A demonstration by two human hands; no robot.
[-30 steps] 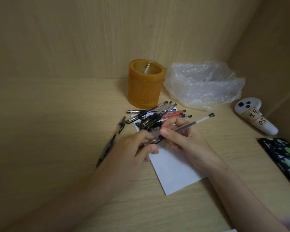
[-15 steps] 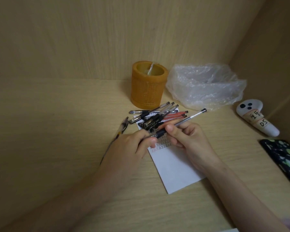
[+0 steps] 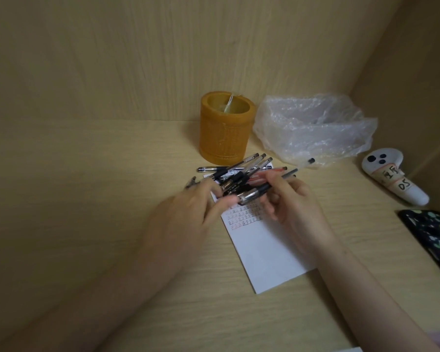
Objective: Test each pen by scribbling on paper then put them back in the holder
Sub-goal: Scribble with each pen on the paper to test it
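A pale wood-grain table [image 3: 87,199] fills the view, closed in by matching wood panels behind and on the right, like a desk alcove.

Nearest, a white paper [image 3: 267,252] lies flat and slightly skewed, with rows of small red and black marks at its far end. Above those marks the 2 hands meet. The right hand [image 3: 297,212] pinches a pen [image 3: 264,188] with a dark grip, its fingers curled round the barrel, the pen lying nearly level and pointing left. The left hand [image 3: 188,214] pinches the pen's silver near end between thumb and fingers; whether that part is a cap cannot be told.

Just beyond the hands, a pile of pens [image 3: 241,171] lies across the paper's far edge, black ones and at least 1 red. To the right, a dark spotted object [image 3: 432,237] lies at the table's edge, and further back a white controller [image 3: 391,179] with a handwritten label.

At the back stands the amber holder [image 3: 225,133], upright, with 1 pale thin item leaning inside. Beside it on the right sits a crumpled clear bag [image 3: 315,128].
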